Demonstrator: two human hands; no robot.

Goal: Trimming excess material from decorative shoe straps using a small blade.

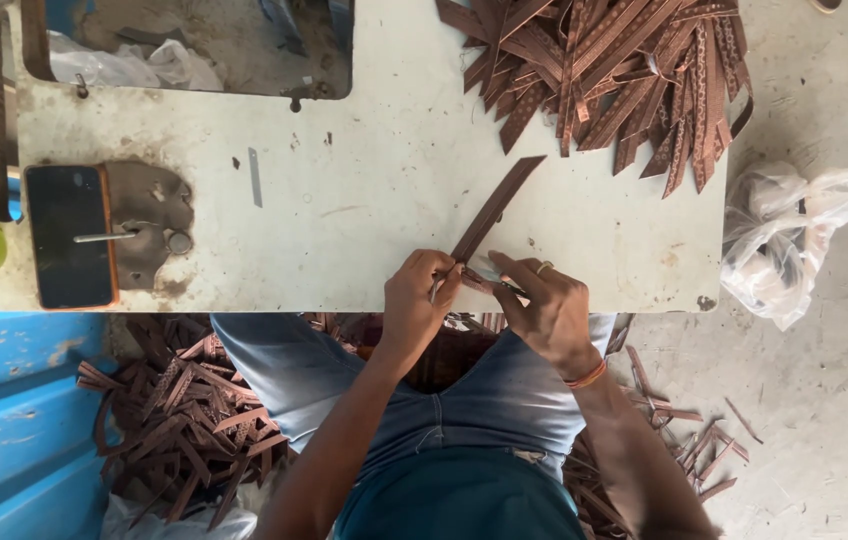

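A long brown patterned strip (497, 205) lies slanted on the white worktable (374, 170), its near end at the table's front edge. My left hand (420, 298) pinches that near end. My right hand (547, 305), with a ring and an orange wristband, closes on a small metal cutting tool (489, 272) that meets the strip's end. A heap of similar brown strips (609, 70) covers the table's far right.
A dark phone (68, 236) lies at the table's left beside a metal plate with a pin (144, 235). Cut strips are piled on the floor at left (179, 420) and scattered at right (694, 440). A clear plastic bag (794, 240) sits right of the table. A blue panel (14, 420) is at lower left.
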